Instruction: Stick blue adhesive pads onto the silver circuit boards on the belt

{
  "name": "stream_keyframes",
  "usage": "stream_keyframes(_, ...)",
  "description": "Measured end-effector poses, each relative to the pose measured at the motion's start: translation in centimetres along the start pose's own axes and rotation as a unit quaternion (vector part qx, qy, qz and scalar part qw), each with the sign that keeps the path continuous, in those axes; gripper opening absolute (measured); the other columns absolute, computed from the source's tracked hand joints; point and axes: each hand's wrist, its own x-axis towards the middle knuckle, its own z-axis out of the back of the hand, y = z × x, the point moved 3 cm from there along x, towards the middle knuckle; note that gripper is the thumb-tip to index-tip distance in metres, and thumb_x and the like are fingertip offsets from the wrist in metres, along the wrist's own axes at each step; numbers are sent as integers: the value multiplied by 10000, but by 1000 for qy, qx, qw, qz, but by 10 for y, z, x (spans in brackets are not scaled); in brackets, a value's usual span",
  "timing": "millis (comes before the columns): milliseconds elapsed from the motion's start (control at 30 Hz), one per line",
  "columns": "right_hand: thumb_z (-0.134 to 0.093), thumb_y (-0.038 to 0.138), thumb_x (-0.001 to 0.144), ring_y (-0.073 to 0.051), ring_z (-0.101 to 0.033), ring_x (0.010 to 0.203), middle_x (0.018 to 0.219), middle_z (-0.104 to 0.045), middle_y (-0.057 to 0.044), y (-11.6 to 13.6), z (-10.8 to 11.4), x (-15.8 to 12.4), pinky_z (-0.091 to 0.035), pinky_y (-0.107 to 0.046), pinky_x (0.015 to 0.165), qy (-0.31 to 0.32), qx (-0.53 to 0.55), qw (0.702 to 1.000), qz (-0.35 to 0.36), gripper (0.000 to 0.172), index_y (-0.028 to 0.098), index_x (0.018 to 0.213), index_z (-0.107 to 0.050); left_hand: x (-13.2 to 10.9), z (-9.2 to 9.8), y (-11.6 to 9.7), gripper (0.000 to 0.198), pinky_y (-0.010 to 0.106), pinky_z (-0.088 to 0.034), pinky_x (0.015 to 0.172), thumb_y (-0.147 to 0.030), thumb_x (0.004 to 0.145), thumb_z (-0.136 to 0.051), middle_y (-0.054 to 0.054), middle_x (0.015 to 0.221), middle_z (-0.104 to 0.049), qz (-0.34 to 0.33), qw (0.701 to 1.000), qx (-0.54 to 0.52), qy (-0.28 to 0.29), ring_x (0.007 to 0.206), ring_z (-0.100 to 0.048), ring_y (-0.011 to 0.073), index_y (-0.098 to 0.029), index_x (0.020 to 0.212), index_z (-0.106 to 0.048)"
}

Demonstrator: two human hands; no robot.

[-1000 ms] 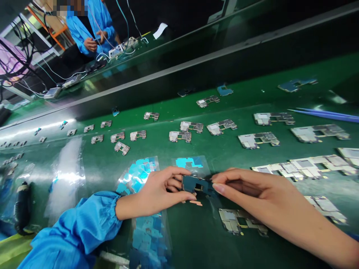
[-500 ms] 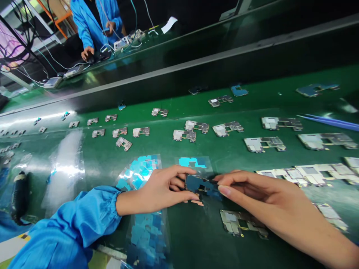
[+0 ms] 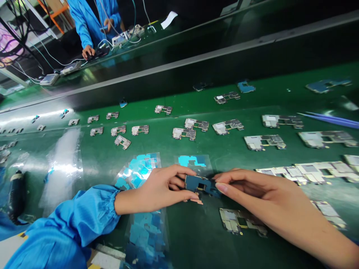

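Your left hand pinched left end of dark-blue notched flat circuit board at frame centre; your right hand pinched right end, probably steadying its face toward you. Bright-blue flat cutout lay just beyond on green bench, seemingly for short reach.

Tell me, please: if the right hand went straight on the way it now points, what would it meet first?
The right hand would most likely meet the dark blue board, whose end it seems to touch; beyond, the left hand holds the other end. Exact depth is unclear.
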Motion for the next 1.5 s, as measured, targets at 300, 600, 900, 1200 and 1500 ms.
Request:
stream_keyframes(300,-718,551,820,-129,-487,478,659,-688,-9,-6,1,3,-333,-245,404,27,-11,1000,7,301,258,776,-771,0,0,-4,444,259,-616,603,-332,802,-835,58,798,-799,-11,1000,-11,-12,725,-796,215,-162,1162,-638)
stream_keyframes(600,-710,531,820,-144,-581,536,706,-705,-27,-6,-1,4,-413,-236,444,39,-1,999,1,307,231,773,-755,-2,-2,-2,425,279,-656,668,-326,786,-847,62,867,-815,24,999,-37,-21,772,-805,225,-183,1127,-638)
stream_keyframes(900,-710,509,823,-156,-649,570,735,-738,-30,-1,-1,3,-487,-240,499,33,-4,999,17,280,236,771,-749,-2,-2,3,438,263,-649,636,-348,773,-858,13,746,-781,20,999,-9,-35,660,-785,190,-194,1129,-655)
stream_keyframes(1200,-713,490,808,-169,-660,572,709,-739,-36,2,-2,5,-504,-247,503,26,-6,1000,16,273,231,723,-728,-3,-4,-3,399,258,-636,603,-331,770,-855,20,732,-780,28,999,1,-40,638,-777,190,-189,1089,-663)
stream_keyframes(1500,-655,313,774,-128,-599,503,636,-677,1,2,-4,4,-426,-231,446,14,-14,1000,15,132,241,666,-680,-3,-5,-7,364,239,-635,606,-271,757,-855,31,755,-797,36,998,-6,-45,669,-790,199,-190,1052,-657)
